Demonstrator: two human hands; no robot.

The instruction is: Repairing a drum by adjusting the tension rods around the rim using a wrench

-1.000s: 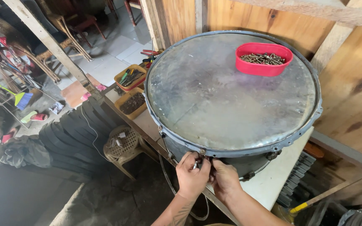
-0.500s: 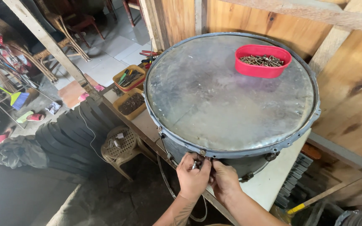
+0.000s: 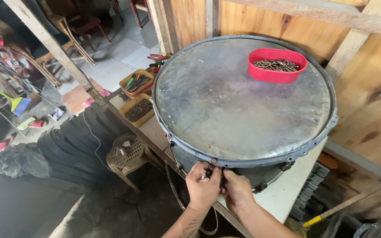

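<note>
Head view: no change over the last second. Both hands, left hand (image 3: 203, 187) and right hand (image 3: 237, 191), stay pinched on a lug fitting under the drum (image 3: 243, 101) rim; grip closed, work ongoing.

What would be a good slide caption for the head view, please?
Both hands, left and right, work at the near rim of a large drum; a red tray of screws sits on top.

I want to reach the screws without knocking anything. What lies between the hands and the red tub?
Only the bare, scuffed drumhead lies between the hands and the red tub, in the head view.
</note>
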